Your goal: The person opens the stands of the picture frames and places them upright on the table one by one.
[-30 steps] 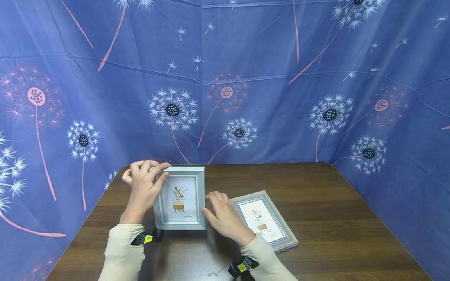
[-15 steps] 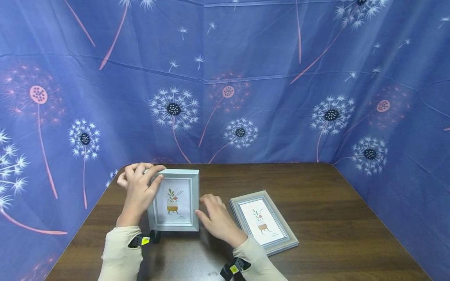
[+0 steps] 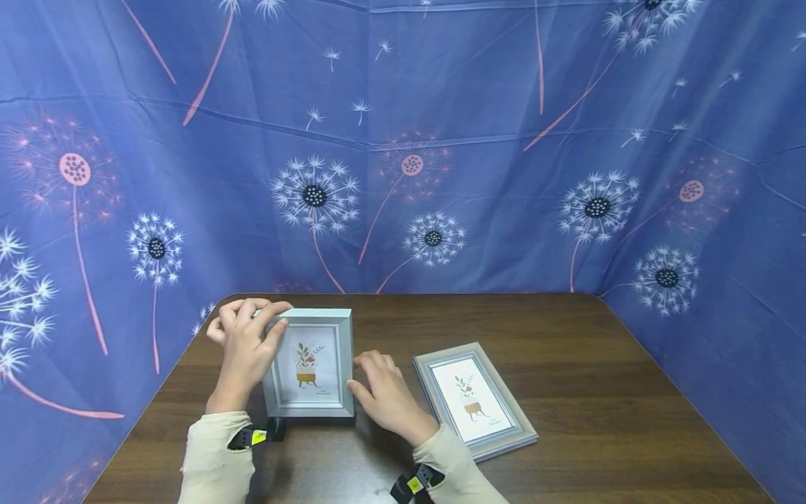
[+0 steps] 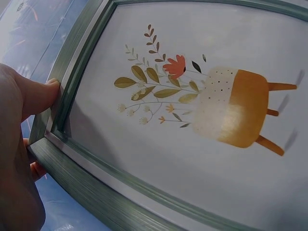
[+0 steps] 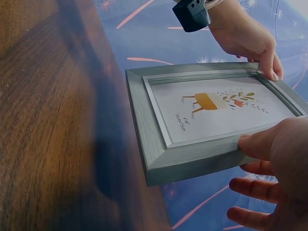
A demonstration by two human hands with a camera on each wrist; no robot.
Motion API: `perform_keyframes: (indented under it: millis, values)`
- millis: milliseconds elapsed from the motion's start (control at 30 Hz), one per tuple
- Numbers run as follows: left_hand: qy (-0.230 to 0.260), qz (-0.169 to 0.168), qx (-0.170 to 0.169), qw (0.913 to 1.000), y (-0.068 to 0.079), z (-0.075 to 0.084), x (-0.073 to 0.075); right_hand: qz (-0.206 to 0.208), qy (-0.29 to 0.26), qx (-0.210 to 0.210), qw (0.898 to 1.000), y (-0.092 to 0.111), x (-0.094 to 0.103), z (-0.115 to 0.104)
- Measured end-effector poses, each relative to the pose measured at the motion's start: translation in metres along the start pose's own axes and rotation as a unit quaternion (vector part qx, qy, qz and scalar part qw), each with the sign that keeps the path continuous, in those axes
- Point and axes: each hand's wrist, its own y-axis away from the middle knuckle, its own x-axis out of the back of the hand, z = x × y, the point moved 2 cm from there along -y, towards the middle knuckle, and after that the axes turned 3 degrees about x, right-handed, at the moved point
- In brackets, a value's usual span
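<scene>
A grey-green picture frame [image 3: 308, 406] with a potted-plant print stands upright at the table's left, its print facing me. My left hand [image 3: 242, 350] pinches its upper left corner; in the left wrist view the thumb [image 4: 43, 94] lies on the front and other fingers show behind. On the right edge my right hand [image 3: 390, 399] holds it, thumb in front and index finger against the back, as the right wrist view shows. The other fingers [image 5: 255, 190] of that hand are spread off the frame. Whether the bottom edge touches the table, I cannot tell.
A second picture frame [image 3: 504, 392], beige and grey with a similar print, lies face up and slanted on the brown wooden table [image 3: 604, 406], right of my right hand. A blue dandelion-patterned cloth [image 3: 403, 84] hangs behind the table and at both sides.
Both hands have shifted the held grey-green frame left and slightly toward me. The gap between my right hand and the lying frame has grown.
</scene>
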Motion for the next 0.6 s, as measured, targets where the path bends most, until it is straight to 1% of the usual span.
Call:
perform_keyframes:
  millis: [167, 600]
  values:
    - [0.001, 0.004, -0.001, 1.0000, 0.0015, -0.0016, 0.0005, -0.007, 0.000, -0.002, 1.000, -0.0004, -0.0018, -0.0008]
    - [0.001, 0.001, 0.000, 1.0000, 0.0051, -0.0046, 0.0008, -0.024, 0.004, -0.007, 1.000, 0.0010, -0.0080, -0.0003]
